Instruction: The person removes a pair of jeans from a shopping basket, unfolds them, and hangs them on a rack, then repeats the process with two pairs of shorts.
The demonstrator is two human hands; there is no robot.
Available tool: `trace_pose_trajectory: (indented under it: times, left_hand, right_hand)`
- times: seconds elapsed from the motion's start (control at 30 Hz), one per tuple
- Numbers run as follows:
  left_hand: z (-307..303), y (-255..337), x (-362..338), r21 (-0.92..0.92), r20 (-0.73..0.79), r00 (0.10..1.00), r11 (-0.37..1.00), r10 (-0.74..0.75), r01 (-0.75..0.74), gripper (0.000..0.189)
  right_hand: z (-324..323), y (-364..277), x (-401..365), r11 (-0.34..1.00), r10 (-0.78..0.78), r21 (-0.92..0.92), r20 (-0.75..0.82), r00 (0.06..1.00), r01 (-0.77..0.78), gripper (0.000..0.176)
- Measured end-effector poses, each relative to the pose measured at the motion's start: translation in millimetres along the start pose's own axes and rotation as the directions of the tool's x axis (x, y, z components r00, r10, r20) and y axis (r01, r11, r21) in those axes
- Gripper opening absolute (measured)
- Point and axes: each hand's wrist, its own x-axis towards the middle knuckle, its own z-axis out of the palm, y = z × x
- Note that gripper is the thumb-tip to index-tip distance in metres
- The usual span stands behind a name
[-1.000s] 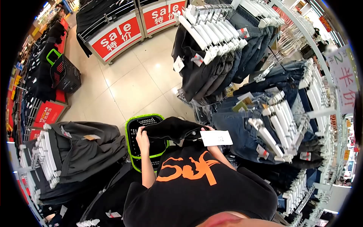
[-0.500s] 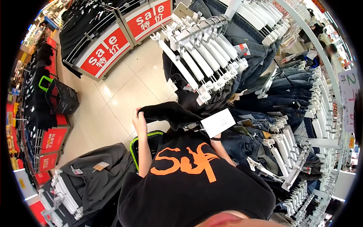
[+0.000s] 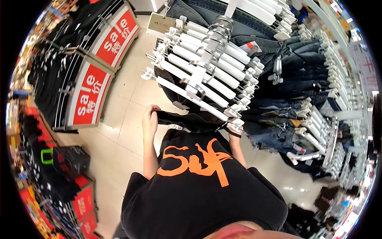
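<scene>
My left hand (image 3: pixel 150 122) is closed on the left end of the waistband of a pair of black trousers (image 3: pixel 187 121), held across in front of my chest. At the other end of the waistband is my right hand (image 3: pixel 235 133), its fingers partly hidden behind a white hanger clip; it appears closed on the cloth. A dark band circles the right wrist. Just beyond the trousers, white clip hangers (image 3: pixel 207 71) hang in a row on a metal rail arm (image 3: pixel 199 77). The nearest hanger slants down toward my right hand.
Jeans (image 3: pixel 306 71) hang on racks to the right, with more white hangers (image 3: pixel 314 123). At the left stand racks with red sale signs (image 3: pixel 91 95) and a dark basket (image 3: pixel 71 159) with a green handle. Pale floor tiles (image 3: pixel 123 119) show between the racks.
My view has turned and come nearer the hanger row, which now overhangs the trousers. The white tag by my right hand is no longer visible. Both hands stay at the waistband.
</scene>
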Motion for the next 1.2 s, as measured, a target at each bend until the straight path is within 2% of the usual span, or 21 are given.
trace_pose_trajectory:
  times: [0.07,0.1,0.17,0.23,0.3,0.37,0.43,0.5,0.57,0.6,0.63,0.67,0.7,0.77,0.8,0.9,0.97,1.07,1.1,1.17,1.2]
  left_hand:
    - [-15.2,1.2,21.9,0.046,0.121,0.992,0.999,0.015,-0.021,0.019]
    - [-22.0,1.0,30.3,0.068,0.213,0.977,0.998,-0.020,0.005,0.019]
    - [-29.9,-5.7,41.9,0.096,0.329,0.943,0.995,-0.051,0.021,0.019]
    - [-36.5,-15.6,48.4,-0.054,0.306,0.950,0.997,0.067,-0.053,0.020]
    - [-43.0,-12.2,48.3,-0.044,0.340,0.936,0.995,0.094,-0.084,0.021]
    - [-43.1,-9.2,51.4,-0.049,0.364,0.921,0.990,0.138,-0.129,0.021]
    - [-42.9,-10.8,52.1,0.026,0.352,0.903,0.962,0.245,-0.271,0.021]
    - [-44.5,-5.4,56.1,-0.006,0.404,0.885,0.968,0.233,-0.252,0.020]
    - [-44.2,-4.0,63.3,-0.014,0.454,0.866,0.973,0.210,-0.229,0.020]
    - [-43.7,-7.5,67.4,-0.033,0.472,0.853,0.971,0.223,-0.236,0.019]
    - [-42.6,-10.8,70.0,-0.038,0.493,0.840,0.970,0.227,-0.241,0.019]
    - [-40.5,-13.1,72.6,-0.046,0.505,0.825,0.962,0.255,-0.269,0.019]
    - [-38.2,-14.1,75.1,-0.057,0.516,0.808,0.953,0.283,-0.297,0.019]
    - [-34.7,-13.0,81.3,-0.110,0.548,0.785,0.955,0.289,-0.275,0.018]
    - [-34.0,-11.6,85.6,-0.150,0.531,0.799,0.960,0.281,-0.238,0.018]
    - [-32.7,-13.7,96.2,-0.213,0.530,0.801,0.958,0.277,-0.191,0.018]
    - [-29.0,-16.3,98.5,-0.209,0.573,0.792,0.972,0.211,-0.108,0.018]
    - [-20.1,-15.8,94.4,-0.246,0.572,0.779,0.960,0.256,-0.135,0.018]
    - [-19.2,-12.1,92.2,-0.249,0.571,0.779,0.959,0.258,-0.135,0.018]
    - [-18.6,-2.5,89.6,-0.224,0.531,0.804,0.960,0.267,-0.171,0.019]
    - [-18.1,-3.0,91.6,-0.228,0.524,0.808,0.959,0.269,-0.171,0.019]
  right_hand:
    - [13.9,-7.5,-6.0,0.986,0.054,-0.151,-0.144,0.988,-0.076,0.012]
    - [20.4,-8.1,-11.7,0.977,0.108,-0.152,-0.253,0.961,-0.150,0.011]
    - [28.3,-8.8,-23.2,0.997,0.074,-0.013,-0.290,0.954,-0.081,0.018]
    - [27.8,-9.0,-39.3,0.968,0.212,-0.088,-0.226,0.951,-0.237,0.025]
    - [30.0,-28.7,-48.5,0.917,0.369,-0.125,-0.096,0.925,-0.379,0.033]
    - [29.8,-44.3,-54.6,0.697,0.686,0.121,0.173,0.706,-0.707,0.030]
    - [25.4,-13.8,-65.3,0.547,0.758,0.049,0.395,0.519,-0.836,0.031]
    - [39.8,-16.2,-87.1,0.494,0.691,0.252,0.468,0.551,-0.832,0.035]
    - [46.5,4.6,-105.8,0.505,0.739,0.284,0.344,0.579,-0.815,0.045]
    - [52.0,4.4,-111.1,0.697,0.607,0.382,0.134,0.783,-0.606,0.049]
    - [57.5,4.4,-114.4,0.846,0.417,0.408,-0.102,0.903,-0.344,0.054]
    - [61.7,-11.8,-107.2,0.930,0.285,0.306,-0.255,0.924,-0.203,0.054]
    - [62.1,-17.6,-106.6,0.931,0.289,0.306,-0.282,0.915,-0.199,0.054]
    - [58.5,-27.2,-106.7,0.981,-0.193,-0.089,-0.473,0.860,0.171,0.044]
    - [54.4,-37.9,-108.0,0.921,-0.384,-0.245,-0.446,0.809,0.302,0.033]
    - [40.4,-84.5,-112.5,0.534,-0.768,-0.606,-0.056,0.638,0.589,0.011]
    - [31.0,-90.6,-114.1,0.549,-0.761,-0.618,-0.092,0.642,0.562,0.040]
    - [18.7,-114.4,-112.9,0.520,-0.659,-0.769,-0.084,0.748,0.372,0.040]
    - [17.5,-126.9,-111.2,0.464,-0.676,-0.816,-0.074,0.733,0.345,0.033]
    - [22.1,-127.8,-104.4,0.372,-0.831,-0.796,-0.056,0.554,0.477,0.028]
    - [23.4,-137.0,-108.0,0.329,-0.834,-0.772,0.032,0.551,0.543,0.024]
